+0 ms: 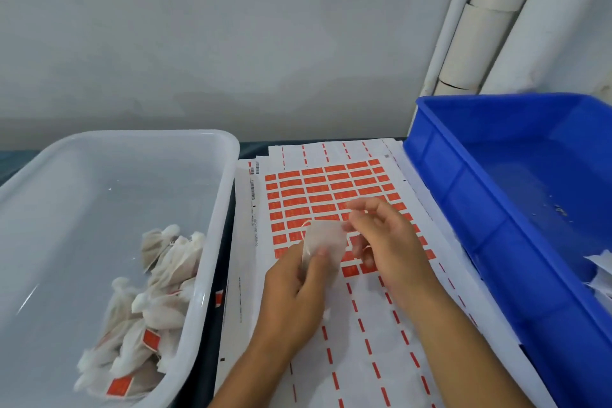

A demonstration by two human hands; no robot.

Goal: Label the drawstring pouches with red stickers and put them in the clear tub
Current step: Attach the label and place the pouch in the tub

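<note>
Two bare forearms reach over the white backing sheet of small red rectangular stickers, the landmark here. Left hand grips a thin translucent white drawstring pouch by its near end, above the sheet's middle; its long axis runs away from the person. Right hand, just right of the pouch, has fingers curled at the far edge; what they pinch cannot be told. Left of the sheet, the clear plastic tub holds labelled pouches, nearer the left hand.
</note>
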